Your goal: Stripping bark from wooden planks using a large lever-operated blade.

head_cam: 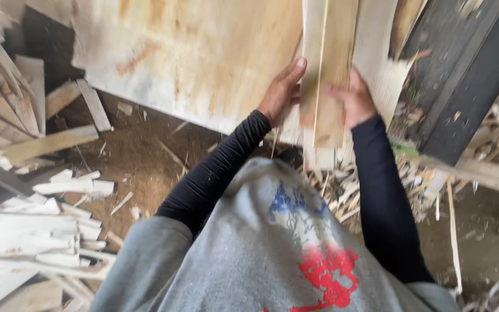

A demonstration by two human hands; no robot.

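In the head view, the person stood over a dirt floor [145, 156] littered with wood scraps and held a bundle of thin veneer strips [327, 75] upright in front of the chest. The left hand [281, 92] pressed flat against the bundle's left edge, fingers extended along the wood, while the right hand [353, 101] was curled around its right side; both grips were closed on the strips. Just behind the bundle leaned a large pale veneer sheet [192, 58], blotched with orange stains.

As for progress, a heap of pale strips [36, 231] already lay on the floor at the left, which suggested some sorting was done, while splinters and offcuts [342, 193] below the hands remained loose.

The bundle's top ran out of frame, so its length could not be judged. The right hand's fingertips were hidden behind the wood. A dark beam [469, 81] at the right was cut off, and what it belonged to was unclear.
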